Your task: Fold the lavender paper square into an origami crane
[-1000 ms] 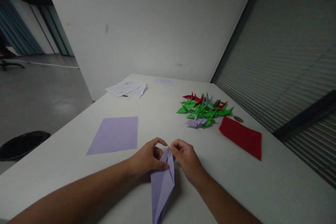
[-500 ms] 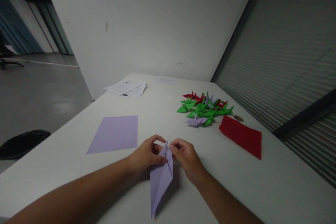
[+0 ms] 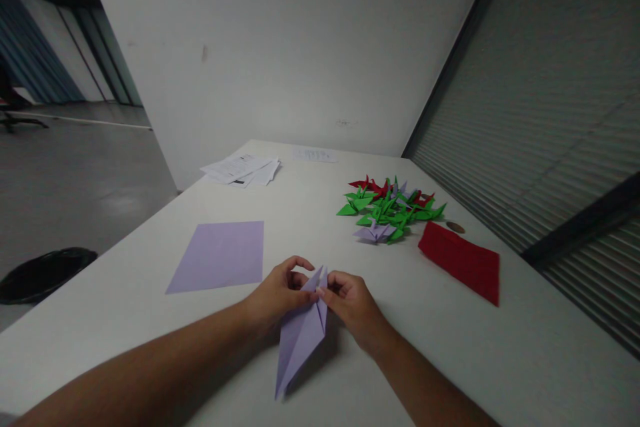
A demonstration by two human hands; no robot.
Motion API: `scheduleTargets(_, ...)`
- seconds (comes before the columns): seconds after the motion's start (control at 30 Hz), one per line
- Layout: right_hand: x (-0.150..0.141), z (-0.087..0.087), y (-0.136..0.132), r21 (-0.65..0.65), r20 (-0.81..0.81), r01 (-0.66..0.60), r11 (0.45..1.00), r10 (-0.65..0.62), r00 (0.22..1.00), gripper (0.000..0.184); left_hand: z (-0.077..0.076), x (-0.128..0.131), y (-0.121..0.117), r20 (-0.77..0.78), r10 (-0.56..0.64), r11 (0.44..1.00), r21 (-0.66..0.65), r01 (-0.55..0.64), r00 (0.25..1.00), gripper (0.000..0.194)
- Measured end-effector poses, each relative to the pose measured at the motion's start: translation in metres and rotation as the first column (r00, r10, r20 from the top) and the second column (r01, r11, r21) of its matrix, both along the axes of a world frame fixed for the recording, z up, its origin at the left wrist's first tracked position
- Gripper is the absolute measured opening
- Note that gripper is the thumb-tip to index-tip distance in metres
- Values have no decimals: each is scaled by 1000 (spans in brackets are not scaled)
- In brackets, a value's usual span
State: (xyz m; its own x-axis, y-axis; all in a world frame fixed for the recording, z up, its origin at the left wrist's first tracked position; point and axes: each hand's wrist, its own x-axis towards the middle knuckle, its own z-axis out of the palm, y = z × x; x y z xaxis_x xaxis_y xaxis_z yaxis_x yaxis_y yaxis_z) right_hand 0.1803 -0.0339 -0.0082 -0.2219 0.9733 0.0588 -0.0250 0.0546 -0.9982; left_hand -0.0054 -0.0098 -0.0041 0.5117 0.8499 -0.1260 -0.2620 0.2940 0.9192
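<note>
A long, pointed piece of folded purple origami paper (image 3: pixel 301 345) is between my hands over the front of the white table. My left hand (image 3: pixel 281 290) pinches its left side near the upper end, thumb on top and index finger curved above. From the right, my right hand (image 3: pixel 354 303) grips the upper right part, its thumb close to my left thumb. Two narrow tips stick up between the hands, while the wide lower point aims toward me. The fingers beneath the paper are hidden.
A flat purple sheet (image 3: pixel 220 255) lies to the left. Several folded green paper cranes (image 3: pixel 385 210), with red and purple ones among them, are heaped at right, near a red sheet (image 3: pixel 463 260) and a brown disc (image 3: pixel 455 227). Printed papers (image 3: pixel 243 169) lie farther back; a black-lined bin (image 3: pixel 45 273) stands left.
The purple paper's lower point has swung left and up a little. My right thumb has moved down and left along the paper, closer to my left thumb.
</note>
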Motion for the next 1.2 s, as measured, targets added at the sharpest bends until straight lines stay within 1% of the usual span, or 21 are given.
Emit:
scheduleTargets(0.2, -1, 0, -2, 6, 22, -9, 1000, 9, 1000, 37, 1, 0, 0, -3, -1, 999, 34, 2, 1000, 58)
scheduleTargets(0.4, 1, -2, -1, 8, 34, -19, 1000, 19, 999, 38, 1, 0, 0, 1, -10, 999, 35, 10, 1000, 58)
scheduleTargets(0.6, 1, 2, -2, 7, 31, -16, 1000, 16, 999, 45, -1, 0, 0, -8, -50, 997, 53, 51, 999, 59)
scheduleTargets(0.77, 0, 5, -3, 1, 24, -21, 1000, 21, 999, 47, -4, -1, 2, -34, -118, 989, 83, 120, 992, 56)
scheduleTargets(1.0, 0, 5, -3, -13, 49, 50, 999, -49, 998, 46, -4, -2, 2, -37, -155, 981, 109, 158, 987, 58)
scheduleTargets(1.2, 0, 4, -2, -5, 55, 59, 998, -59, 997, 42, -4, -3, 3, -28, -168, 979, 115, 170, 985, 58)
